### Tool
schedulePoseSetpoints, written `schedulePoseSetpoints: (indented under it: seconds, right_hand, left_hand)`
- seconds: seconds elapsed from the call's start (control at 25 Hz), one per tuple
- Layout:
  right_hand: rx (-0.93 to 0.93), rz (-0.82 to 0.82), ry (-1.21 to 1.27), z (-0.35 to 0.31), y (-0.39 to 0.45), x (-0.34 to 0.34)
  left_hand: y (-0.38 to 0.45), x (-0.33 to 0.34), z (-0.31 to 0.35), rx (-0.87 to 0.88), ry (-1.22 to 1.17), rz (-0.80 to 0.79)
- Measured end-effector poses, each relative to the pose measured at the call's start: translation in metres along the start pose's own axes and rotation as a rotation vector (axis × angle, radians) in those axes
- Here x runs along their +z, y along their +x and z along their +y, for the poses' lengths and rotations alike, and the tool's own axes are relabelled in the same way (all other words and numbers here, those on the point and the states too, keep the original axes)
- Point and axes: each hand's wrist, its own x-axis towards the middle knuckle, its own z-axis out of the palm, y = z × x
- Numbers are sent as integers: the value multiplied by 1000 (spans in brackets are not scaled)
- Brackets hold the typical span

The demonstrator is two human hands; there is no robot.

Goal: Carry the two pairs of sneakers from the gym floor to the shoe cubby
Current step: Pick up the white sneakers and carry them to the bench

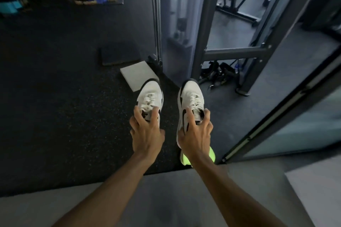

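Our left hand (145, 132) grips one white sneaker (150, 97) at its collar; our right hand (195, 134) grips the other white sneaker (190, 97). A neon-yellow shoe (212, 155) lies beneath our right wrist.

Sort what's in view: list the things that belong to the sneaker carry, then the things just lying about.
Job:
left hand gripping left white sneaker
right hand gripping right white sneaker
neon-yellow shoe, possibly the second pair

Lying about:
white foam block
dark pad
straps
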Motion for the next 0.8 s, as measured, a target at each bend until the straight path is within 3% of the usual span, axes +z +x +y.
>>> schedulePoseSetpoints:
  seconds: [0.2,0.44,0.56,0.8]
  right_hand:
    - [74,74,-85,-54,-37,-159]
    - [210,330,-159,-86,-100,-278]
    - [299,420,-202,-72,-147,-335]
    - [553,588,-328,7,-264,-449]
  left_hand:
    - [-31,-156,73,197,36,-74]
    - [-79,-253,140,573,-2,-26]
    - [-118,-290,183,751,-14,4]
    - [-239,-327,303,1053,-191,-107]
